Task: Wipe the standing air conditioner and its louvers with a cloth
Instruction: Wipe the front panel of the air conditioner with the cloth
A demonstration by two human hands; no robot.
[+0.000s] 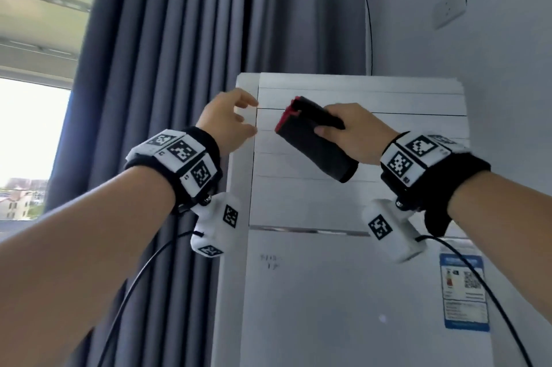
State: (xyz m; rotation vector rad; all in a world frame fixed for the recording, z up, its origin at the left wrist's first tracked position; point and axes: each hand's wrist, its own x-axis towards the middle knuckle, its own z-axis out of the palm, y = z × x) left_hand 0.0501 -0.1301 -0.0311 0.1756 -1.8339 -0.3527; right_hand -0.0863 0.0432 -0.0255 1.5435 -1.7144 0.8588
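My right hand grips a folded dark cloth at mid-frame, long axis slanting upper left to lower right | my left hand, fingers loosely curled, touches the air conditioner louvers' left edge | grey curtain left | blue label lower right, unreadable | socket upper right.

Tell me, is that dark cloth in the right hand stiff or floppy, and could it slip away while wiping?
Probably soft: the cloth is folded into a thick pad, its lower end jutting free below the right hand. It looks light, since one hand holds it aloft. Slipping seems unlikely, because the fingers curl round it and the fabric looks matte.
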